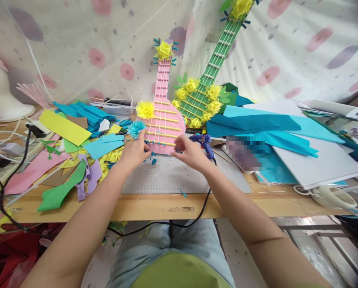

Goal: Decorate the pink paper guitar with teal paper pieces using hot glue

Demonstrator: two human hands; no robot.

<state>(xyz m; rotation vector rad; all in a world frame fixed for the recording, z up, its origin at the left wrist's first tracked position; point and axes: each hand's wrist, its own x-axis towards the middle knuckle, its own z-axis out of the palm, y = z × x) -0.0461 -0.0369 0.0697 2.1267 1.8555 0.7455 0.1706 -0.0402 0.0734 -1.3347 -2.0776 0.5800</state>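
A pink paper instrument (163, 138) with white strings and yellow bars stands on the grey cutting mat (167, 176). It bears a yellow flower (145, 110) and a blue flower (136, 129) on its left side. My left hand (135, 150) is at its lower left, beside the blue flower, with fingers curved and apart. My right hand (191, 152) is at the lower right edge, fingers bent; whatever lies between the fingertips is too small to make out. Behind it leans a green instrument (197, 98) ringed with yellow flowers.
A blue glue gun (204, 145) lies right of my right hand, its black cable (207, 200) running over the table edge. Paper scraps (65, 128) cover the left side. Blue paper (257, 124), white board (314, 160) and a cup (332, 197) are on the right.
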